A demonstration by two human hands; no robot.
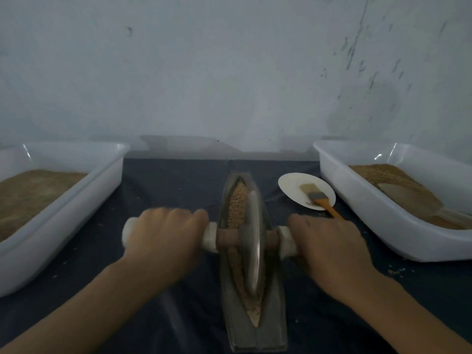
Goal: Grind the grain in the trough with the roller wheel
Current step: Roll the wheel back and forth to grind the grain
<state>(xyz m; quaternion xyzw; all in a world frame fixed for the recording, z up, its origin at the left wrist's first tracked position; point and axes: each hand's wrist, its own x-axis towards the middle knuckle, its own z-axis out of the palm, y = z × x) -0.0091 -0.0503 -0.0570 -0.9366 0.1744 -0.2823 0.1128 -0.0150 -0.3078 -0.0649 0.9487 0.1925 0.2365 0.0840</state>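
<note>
1. Left hand [166, 232] was curled round the left handle [129, 232] of the roller wheel [252, 241]; the right hand [329, 245] gripped the right handle [287, 241] the same way.
2. That wheel stood upright in the trough [251, 335], about midway along it, on the dark cloth [158, 182].
3. Whole grain [237, 200] lay heaped at the far end, so the next stroke probably wanted to run far, into that heap.
4. Even downward pressure from both hands would likely keep the wheel from tilting against the trough walls (the near end looked finer already).
5. Short rocking strokes would probably spill less.
</note>
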